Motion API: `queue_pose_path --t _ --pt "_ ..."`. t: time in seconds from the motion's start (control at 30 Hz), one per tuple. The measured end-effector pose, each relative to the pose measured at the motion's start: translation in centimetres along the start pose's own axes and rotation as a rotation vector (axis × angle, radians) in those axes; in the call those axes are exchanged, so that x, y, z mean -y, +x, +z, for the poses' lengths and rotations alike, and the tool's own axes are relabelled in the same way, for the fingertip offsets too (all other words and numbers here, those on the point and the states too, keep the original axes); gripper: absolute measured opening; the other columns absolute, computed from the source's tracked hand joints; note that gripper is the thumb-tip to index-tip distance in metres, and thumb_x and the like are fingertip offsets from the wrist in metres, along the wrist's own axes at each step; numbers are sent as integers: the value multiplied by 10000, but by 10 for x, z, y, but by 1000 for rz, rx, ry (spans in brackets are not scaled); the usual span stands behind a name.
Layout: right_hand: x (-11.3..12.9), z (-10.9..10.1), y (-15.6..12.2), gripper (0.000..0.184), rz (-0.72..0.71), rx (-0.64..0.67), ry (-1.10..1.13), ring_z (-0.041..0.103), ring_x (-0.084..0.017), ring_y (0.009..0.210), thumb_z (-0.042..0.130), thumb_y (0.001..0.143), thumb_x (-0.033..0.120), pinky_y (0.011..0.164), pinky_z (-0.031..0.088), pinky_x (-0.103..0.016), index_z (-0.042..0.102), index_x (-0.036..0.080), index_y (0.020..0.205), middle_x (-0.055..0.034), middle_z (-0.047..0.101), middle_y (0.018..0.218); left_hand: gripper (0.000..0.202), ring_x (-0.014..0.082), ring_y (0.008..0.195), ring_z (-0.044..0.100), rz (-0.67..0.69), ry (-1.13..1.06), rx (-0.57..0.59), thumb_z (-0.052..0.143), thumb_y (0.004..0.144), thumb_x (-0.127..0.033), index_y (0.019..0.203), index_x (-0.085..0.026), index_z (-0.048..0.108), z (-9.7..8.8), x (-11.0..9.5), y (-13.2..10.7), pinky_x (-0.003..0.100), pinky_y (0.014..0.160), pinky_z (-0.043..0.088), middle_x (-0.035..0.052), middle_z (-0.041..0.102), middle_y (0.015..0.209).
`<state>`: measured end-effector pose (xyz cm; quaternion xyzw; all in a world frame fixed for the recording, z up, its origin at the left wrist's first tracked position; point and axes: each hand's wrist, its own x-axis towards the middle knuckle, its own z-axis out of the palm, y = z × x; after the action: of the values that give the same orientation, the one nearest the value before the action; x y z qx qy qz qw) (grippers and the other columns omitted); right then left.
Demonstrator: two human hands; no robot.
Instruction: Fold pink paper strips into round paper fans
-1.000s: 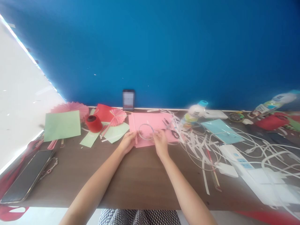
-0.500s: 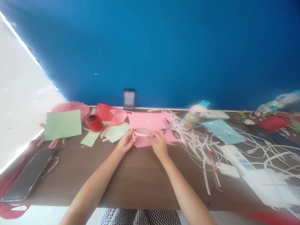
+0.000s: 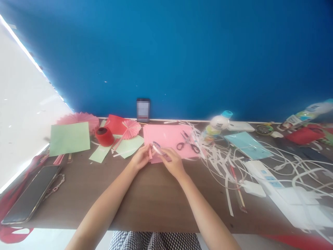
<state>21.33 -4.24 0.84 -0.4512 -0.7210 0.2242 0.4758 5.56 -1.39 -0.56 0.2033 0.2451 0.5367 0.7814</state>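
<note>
My left hand [image 3: 141,157] is closed around a narrow, folded pink paper strip [image 3: 150,152], held upright by its fingertips. My right hand [image 3: 173,162] pinches a thin white ring that looks like a roll of tape [image 3: 157,148], tilted close to the pink strip. Whether a piece of tape runs between the two is too small to tell. Both hands are over the near edge of a pink paper stack [image 3: 166,133]. Scissors [image 3: 186,141] with dark handles lie on that stack, just beyond my right hand.
To the left are a red thread spool [image 3: 104,136], a pleated pink fan [image 3: 130,129], green paper [image 3: 70,139] and a phone [image 3: 32,194]. On the right, a bottle [image 3: 215,126], paper strips [image 3: 220,161], white cables and a power strip [image 3: 267,180] crowd the table [image 3: 153,205].
The tape roll has turned from lying nearly flat between both hands to a steeper tilt. My right hand has shifted slightly left and down, baring more of the scissors.
</note>
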Motion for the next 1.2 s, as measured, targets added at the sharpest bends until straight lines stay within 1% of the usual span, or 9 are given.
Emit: queue_pose_path --t 0.2,0.43,0.73,0.83,0.9,0.97,1.03,1.13,1.2 --pt "1 0 0 118 58 8 105 574 -177 687 591 715 328 625 479 -313 670 255 763 -31 637 752 105 161 894 582 31 65 36 608 722 -200 772 -116 649 -1 -1 -1 280 850 422 76 635 916" --pt "-3 -1 0 148 101 100 68 582 -173 613 578 725 343 578 473 -303 674 245 669 -17 650 677 206 157 697 591 53 243 89 615 714 -274 806 -96 665 2 -2 -5 249 620 434 86 647 738" --pt "-1 -5 -2 179 127 129 42 602 -183 647 497 775 357 624 485 -316 652 274 810 -2 662 732 209 197 771 599 54 245 103 626 702 -277 777 -88 675 3 -2 -6 334 780 424 100 649 721" --pt "-8 -6 -1 246 193 31 71 604 -181 602 407 821 333 615 495 -327 609 252 935 -15 650 678 208 206 793 601 52 235 83 639 688 -270 775 -85 678 3 -1 -5 356 824 411 100 650 698" --pt "-12 -7 1 287 202 -70 48 617 -198 750 395 818 288 713 490 -356 570 236 1040 -44 660 806 210 208 808 601 51 243 67 638 689 -267 784 -84 679 2 -1 -5 356 835 410 92 645 654" --pt "-13 -8 4 323 152 -115 25 539 -204 1007 431 782 233 878 418 -380 560 241 1078 -57 605 1042 201 205 824 599 58 247 61 634 695 -262 785 -88 680 2 -1 -4 348 844 409 84 639 626" --pt "-12 -10 6 316 113 -65 63 468 -198 1107 467 745 197 954 355 -381 596 246 1029 -44 556 1135 192 198 820 602 70 241 67 630 699 -258 781 -92 680 1 -1 -3 346 851 410 84 644 641" --pt "-9 -11 5 221 170 111 176 565 -199 961 499 737 215 888 416 -386 651 221 896 -47 640 965 180 194 820 603 86 222 69 638 691 -250 779 -99 680 0 -2 -3 350 858 412 98 661 765" --pt "-7 -11 4 182 217 168 213 595 -204 885 525 731 250 839 446 -390 664 210 843 -43 665 879 172 200 846 597 93 202 60 651 676 -240 772 -100 680 0 -3 -2 351 865 411 106 658 837"
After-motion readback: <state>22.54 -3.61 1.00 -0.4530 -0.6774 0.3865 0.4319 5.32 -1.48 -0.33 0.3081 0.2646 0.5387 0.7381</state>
